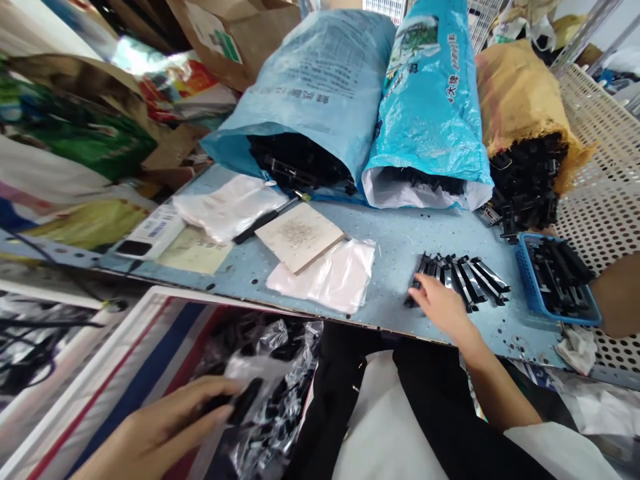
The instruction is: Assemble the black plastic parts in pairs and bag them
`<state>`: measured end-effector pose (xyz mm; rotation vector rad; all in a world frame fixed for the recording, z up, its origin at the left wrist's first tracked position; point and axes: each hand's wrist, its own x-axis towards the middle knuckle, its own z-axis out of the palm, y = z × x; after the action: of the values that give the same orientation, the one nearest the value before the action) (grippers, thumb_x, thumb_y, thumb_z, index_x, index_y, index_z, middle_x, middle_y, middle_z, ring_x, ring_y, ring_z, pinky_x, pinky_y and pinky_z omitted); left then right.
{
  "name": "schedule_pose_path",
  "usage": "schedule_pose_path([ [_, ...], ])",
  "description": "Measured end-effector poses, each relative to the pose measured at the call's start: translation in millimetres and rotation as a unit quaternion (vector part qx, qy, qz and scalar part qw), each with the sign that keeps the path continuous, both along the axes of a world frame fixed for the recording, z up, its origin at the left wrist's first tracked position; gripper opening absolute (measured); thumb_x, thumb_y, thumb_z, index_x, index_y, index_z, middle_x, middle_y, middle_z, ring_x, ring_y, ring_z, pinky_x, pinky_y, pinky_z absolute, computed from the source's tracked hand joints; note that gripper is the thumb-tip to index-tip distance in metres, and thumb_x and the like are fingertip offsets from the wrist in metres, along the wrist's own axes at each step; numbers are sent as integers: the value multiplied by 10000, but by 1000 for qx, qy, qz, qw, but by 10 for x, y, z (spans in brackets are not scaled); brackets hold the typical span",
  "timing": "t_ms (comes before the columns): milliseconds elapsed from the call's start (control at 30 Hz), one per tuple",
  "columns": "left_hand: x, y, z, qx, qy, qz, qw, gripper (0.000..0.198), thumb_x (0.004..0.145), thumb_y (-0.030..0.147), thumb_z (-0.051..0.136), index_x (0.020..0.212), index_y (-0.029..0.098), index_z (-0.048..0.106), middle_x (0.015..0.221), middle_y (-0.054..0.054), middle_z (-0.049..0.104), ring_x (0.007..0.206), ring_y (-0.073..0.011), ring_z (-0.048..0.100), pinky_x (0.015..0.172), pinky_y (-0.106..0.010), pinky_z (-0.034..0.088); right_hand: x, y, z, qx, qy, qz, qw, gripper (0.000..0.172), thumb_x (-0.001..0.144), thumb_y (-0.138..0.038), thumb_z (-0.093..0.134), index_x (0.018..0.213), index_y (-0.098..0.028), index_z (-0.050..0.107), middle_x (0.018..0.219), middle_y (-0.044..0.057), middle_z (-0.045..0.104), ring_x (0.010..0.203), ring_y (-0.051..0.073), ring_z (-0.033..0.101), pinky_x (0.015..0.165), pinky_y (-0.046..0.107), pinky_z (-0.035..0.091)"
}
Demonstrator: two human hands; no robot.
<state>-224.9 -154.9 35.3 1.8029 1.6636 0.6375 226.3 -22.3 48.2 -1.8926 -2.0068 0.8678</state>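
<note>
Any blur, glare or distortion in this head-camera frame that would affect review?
Head view: wide-angle distortion bends the perforated blue table towards the frame edges; sheen shows on the white plastic bag; the left hand looks slightly soft; the right hand reads clearly.

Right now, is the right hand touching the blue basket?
No, the right hand touches the black parts, apart from the blue basket.
</note>
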Motion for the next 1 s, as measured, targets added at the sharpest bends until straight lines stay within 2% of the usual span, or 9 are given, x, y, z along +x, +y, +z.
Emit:
schedule_pose_path([
  [100, -337, -21, -476, -157, 26, 39, 986, 201, 778, 513, 574, 671, 427, 722, 489, 141, 653, 376, -158, 604, 387, -250, 486, 179, 131, -125, 29, -211, -38, 976, 443, 984, -372, 566, 1381, -174, 550, 1197, 187, 604, 1020, 307, 639, 781, 361, 479],
  [200, -280, 121, -872, -96, 82, 62, 990, 404, 738, 579, 566, 488, 261, 573, 347, 72, 519, 290, -150, 480, 347, -219, 363, 154, 136, -185, -1, -267, 12, 964, 499, 1006, -337, 510, 1464, -144, 457, 1259, 204, 582, 1075, 331, 645, 775, 366, 490],
  [267, -88, 267, -968, -27, 114, 89, 989, 467, 748, 597, 568, 473, 227, 496, 341, 30, 488, 287, -155, 437, 345, -223, 311, 95, 97, -180, -21, -253, 42, 966, 528, 1007, -327, 505, 1496, -150, 414, 1274, 192, 589, 1101, 335, 646, 797, 376, 494],
  [433, 862, 762, -732, 51, 121, 110, 985, 235, 934, 361, 520, 768, 219, 609, 720, -42, 678, 643, -206, 661, 590, -288, 496, -38, 7, -163, -29, -233, 42, 971, 620, 986, -388, 549, 1529, -166, 348, 1259, 210, 618, 1091, 352, 657, 816, 399, 501],
  [533, 1618, 1134, -568, 120, 88, 49, 988, 166, 971, 318, 535, 928, 195, 638, 951, -95, 685, 895, -229, 673, 844, -346, 543, -89, -23, -186, -21, -244, 41, 969, 613, 977, -307, 543, 1530, -149, 332, 1257, 215, 625, 1112, 355, 657, 832, 399, 505],
  [633, 2125, 1468, -542, 155, 112, 0, 982, 130, 919, 245, 613, 989, 145, 659, 1071, -179, 643, 1008, -315, 628, 885, -450, 543, -88, -56, -218, -17, -245, 46, 968, 571, 969, -249, 529, 1504, -136, 364, 1279, 216, 625, 1142, 348, 650, 861, 392, 501],
  [833, 1945, 1800, -606, 55, 15, 32, 998, 196, 860, 190, 658, 678, 186, 585, 813, -50, 612, 776, -196, 611, 747, -330, 506, 89, 0, -319, -53, -169, 4, 984, 316, 949, -226, 488, 1228, -133, 604, 1090, 173, 694, 946, 291, 682, 828, 383, 479],
  [933, 1738, 1836, -582, -12, -90, 36, 995, 272, 848, 296, 668, 620, 191, 563, 716, -4, 596, 709, -161, 594, 707, -294, 469, 126, 121, -402, -88, 55, -18, 994, 268, 911, -282, 519, 1127, -183, 641, 963, 73, 705, 891, 234, 659, 845, 366, 489],
  [1000, 1675, 1837, -567, -54, -144, 17, 988, 243, 843, 323, 644, 643, 188, 617, 738, -6, 631, 708, -154, 599, 693, -284, 457, 70, 193, -445, -116, 259, -69, 957, 260, 879, -348, 566, 1085, -212, 649, 933, 30, 700, 864, 202, 647, 847, 359, 514],
])
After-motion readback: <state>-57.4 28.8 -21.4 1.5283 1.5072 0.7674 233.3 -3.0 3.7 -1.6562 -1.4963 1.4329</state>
